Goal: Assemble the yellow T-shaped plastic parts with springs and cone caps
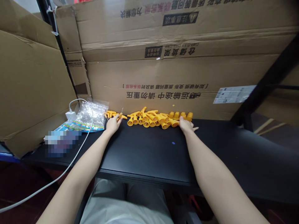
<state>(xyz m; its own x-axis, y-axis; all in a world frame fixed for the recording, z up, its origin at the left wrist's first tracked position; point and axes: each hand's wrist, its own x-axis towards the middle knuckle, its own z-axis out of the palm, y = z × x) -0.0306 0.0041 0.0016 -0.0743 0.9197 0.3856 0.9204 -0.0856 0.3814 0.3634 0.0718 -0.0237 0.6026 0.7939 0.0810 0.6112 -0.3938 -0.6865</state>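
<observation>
My left hand (113, 125) is closed around a yellow-handled corkscrew (120, 115), its metal spiral pointing up. Beside those fingers, against the cardboard, lie several more yellow T-shaped corkscrew handles (111, 112). At the right end of the row, my right hand (186, 125) has its thumb and forefinger drawn together among the yellow parts, while an outer finger sticks out to the right. What is between its fingertips is hidden. Small yellow caps (177, 114) stand just behind it. Between my hands, a pile of yellow corkscrews with cone-shaped bodies (153, 118) has open ends facing me.
Large cardboard sheets (149, 71) wall off the back and left of the black shelf (144, 155). A clear plastic bag (90, 113), a white charger (70, 116) and its trailing cable (80, 148) lie at left. A small blue piece (173, 143) lies in front.
</observation>
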